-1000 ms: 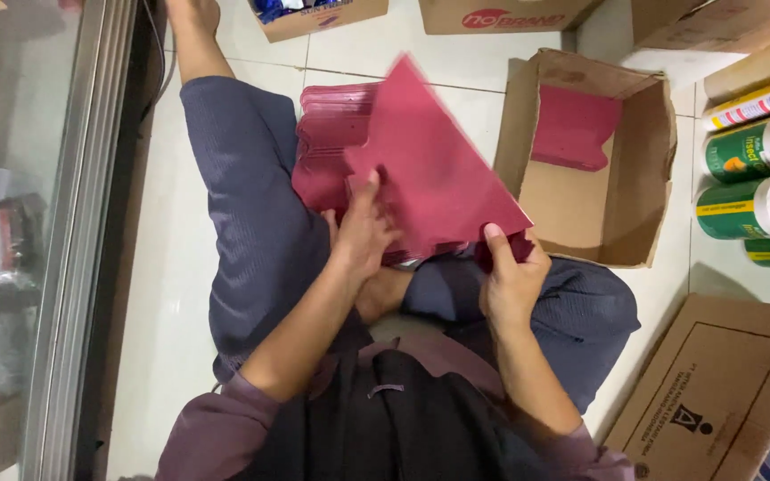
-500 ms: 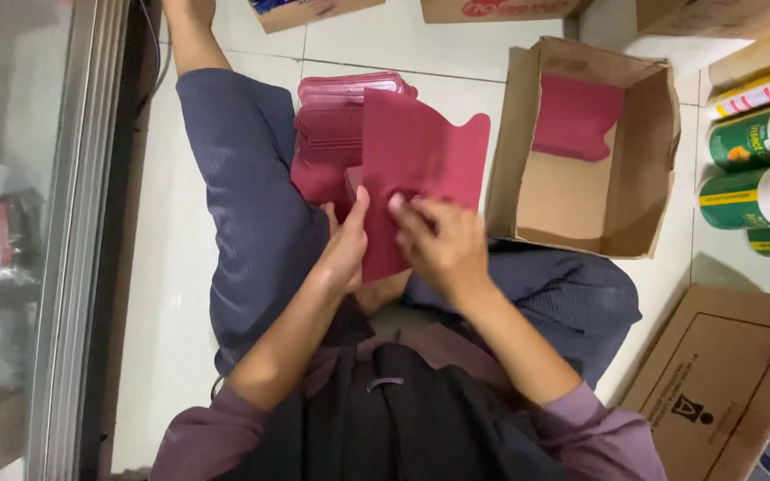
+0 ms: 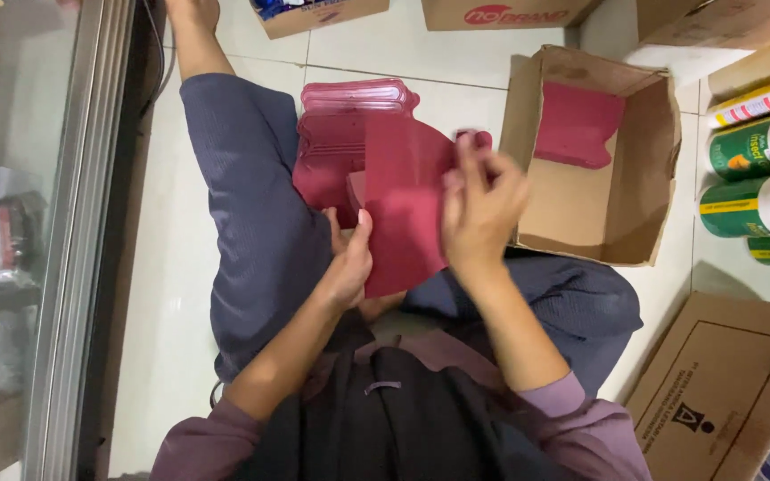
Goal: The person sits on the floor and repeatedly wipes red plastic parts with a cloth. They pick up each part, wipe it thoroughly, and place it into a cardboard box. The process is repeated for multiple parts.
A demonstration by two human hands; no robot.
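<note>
Left hand: the left hand [image 3: 349,263] pinches the lower left edge of a dark red sheet [image 3: 403,214], fingers closed on it, over the lap.
Right hand: the right hand [image 3: 479,209] grips the sheet's right side, fingers curled over its front.
Sheet: held between both hands, long axis running away from the body, tilted slightly; both hands touch it.
Stack: a pile of like red sheets [image 3: 340,134] lies just beyond on the floor.
Box: an open cardboard box [image 3: 643,196] stands to the right, a red sheet [image 3: 577,125] inside, nearer the right hand.
</note>
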